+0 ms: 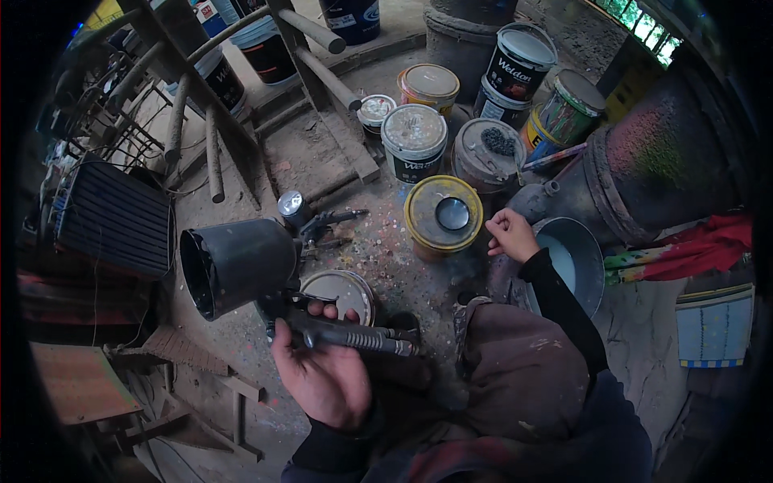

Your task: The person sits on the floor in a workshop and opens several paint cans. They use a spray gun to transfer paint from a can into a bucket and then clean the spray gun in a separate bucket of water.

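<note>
My left hand [330, 378] is closed round a dark spray gun [362, 336], palm up. The gun's large black paint cup [241, 262] is tipped on its side, its mouth facing left. My right hand [513, 235] has its fingers curled in beside a yellow-rimmed paint bucket [419, 211]; anything between the fingertips is too small to tell. On that bucket's lid sits a small round metal dish [452, 213], apart from my fingers. A second spray gun [326, 221] lies on the floor beyond the cup, next to a silver-topped canister [292, 204].
Several paint buckets [414, 137] stand ahead. A metal basin [592, 258] of pale liquid is beside my right forearm, with a large drum [660, 161] beyond. A wooden frame [314, 72] stands far left. A lidded tin [354, 286] sits behind my left hand.
</note>
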`<state>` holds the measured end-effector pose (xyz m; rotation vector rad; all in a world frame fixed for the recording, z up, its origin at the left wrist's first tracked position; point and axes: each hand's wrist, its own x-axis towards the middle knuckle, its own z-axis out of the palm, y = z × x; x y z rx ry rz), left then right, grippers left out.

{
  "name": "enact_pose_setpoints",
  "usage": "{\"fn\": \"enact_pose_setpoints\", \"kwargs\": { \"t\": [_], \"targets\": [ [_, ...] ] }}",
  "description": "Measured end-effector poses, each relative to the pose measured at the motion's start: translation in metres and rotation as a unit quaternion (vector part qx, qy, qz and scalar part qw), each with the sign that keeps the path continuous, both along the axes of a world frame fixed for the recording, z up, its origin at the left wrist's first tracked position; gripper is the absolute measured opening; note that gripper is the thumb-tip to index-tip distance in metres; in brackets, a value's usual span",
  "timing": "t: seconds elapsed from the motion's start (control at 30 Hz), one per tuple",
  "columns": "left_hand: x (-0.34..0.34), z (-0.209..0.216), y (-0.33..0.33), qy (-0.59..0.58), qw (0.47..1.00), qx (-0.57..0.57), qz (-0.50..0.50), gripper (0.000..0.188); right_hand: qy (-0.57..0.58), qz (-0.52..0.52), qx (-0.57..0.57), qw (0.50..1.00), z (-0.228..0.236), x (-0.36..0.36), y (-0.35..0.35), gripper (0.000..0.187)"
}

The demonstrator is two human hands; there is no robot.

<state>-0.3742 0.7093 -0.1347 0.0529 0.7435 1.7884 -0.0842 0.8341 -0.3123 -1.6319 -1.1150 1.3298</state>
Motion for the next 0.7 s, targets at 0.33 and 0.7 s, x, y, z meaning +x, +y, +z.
{"fn": "enact_pose_setpoints", "kwargs": {
  "t": [0.33,0.7],
  "targets": [
    [0.017,0.000,-0.008,-0.006,0.998,0.049,-0.029,0.026,-0.032,0.064,0.062,0.996,0.027,-0.005,-0.050,0.014],
    [0.073,-0.021,0.006,0.006,0.989,0.057,-0.133,0.024,-0.073,-0.047,0.256,0.963,0.216,0.035,-0.192,0.010]
  ]
}}
